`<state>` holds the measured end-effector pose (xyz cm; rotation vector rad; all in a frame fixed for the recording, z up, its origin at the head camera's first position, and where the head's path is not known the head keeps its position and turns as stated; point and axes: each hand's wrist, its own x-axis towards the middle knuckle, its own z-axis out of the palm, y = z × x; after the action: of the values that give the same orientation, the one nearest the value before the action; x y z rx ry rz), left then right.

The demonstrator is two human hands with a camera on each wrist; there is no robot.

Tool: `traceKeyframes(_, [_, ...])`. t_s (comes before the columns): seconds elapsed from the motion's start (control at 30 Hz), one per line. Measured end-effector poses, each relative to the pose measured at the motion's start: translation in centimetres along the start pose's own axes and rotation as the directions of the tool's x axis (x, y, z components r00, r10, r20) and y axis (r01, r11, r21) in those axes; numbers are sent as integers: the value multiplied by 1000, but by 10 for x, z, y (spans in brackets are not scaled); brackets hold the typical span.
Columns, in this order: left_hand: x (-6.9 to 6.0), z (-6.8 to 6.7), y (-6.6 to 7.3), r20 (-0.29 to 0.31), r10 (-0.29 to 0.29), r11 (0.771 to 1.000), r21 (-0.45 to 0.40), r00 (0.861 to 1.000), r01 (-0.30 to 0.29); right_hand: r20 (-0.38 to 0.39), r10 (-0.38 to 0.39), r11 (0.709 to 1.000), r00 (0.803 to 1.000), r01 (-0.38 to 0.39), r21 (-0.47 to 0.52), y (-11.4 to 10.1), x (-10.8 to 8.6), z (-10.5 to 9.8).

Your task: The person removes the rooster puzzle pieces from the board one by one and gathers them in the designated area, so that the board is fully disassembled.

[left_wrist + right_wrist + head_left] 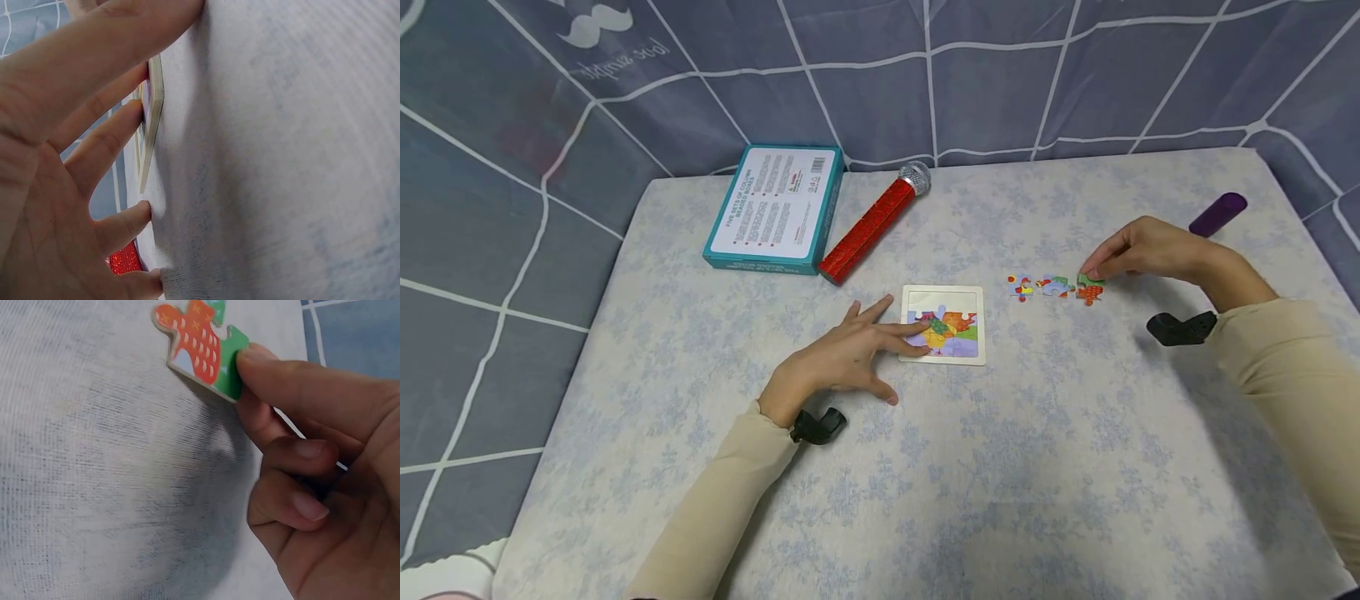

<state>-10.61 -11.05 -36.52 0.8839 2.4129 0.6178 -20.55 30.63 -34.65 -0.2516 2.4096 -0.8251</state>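
Note:
A square white-framed puzzle board (946,362) lies mid-table, its left part filled with colourful pieces. My left hand (842,358) is spread beside it, two fingertips resting on the pieces and the board's left edge; the left wrist view shows the board's edge (153,125) under them. Right of the board, my right hand (1157,250) pinches an orange and green puzzle piece (206,353) between thumb and index finger, the other fingers curled in. Loose pieces (1056,287) lie in a row just left of that hand, with another colourful piece (1022,289) at the row's left end.
A teal and white box (771,204) lies at the back left, with a red glittery microphone (872,225) beside it. Behind my right wrist is a purple cylinder (1217,214). A grey curtain with white lines (880,100) hangs beyond the table.

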Motion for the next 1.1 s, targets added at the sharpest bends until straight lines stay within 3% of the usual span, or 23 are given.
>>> traceKeyframes(0.23, [0,1,0,3,-4,1000,-2,1000,4,-42,-35,995,998,31,-92,-6,2,7])
traceKeyframes(0.63, [-1,1,0,-2,2,1000,6,1000,-2,-121,-48,988,992,29,-149,-12,-2,16])
traceKeyframes(0.77, [-1,1,-1,1,0,1000,4,1000,0,-190,-71,986,979,40,-163,-17,-5,18])
traceKeyframes(0.93, [-1,1,-1,0,-5,1000,-4,1000,5,-265,-146,981,953,105,-164,-41,-5,28])
traceKeyframes(1.1, [-1,1,-1,0,-5,1000,-7,1000,5,-232,-232,971,945,211,-109,-78,2,53])
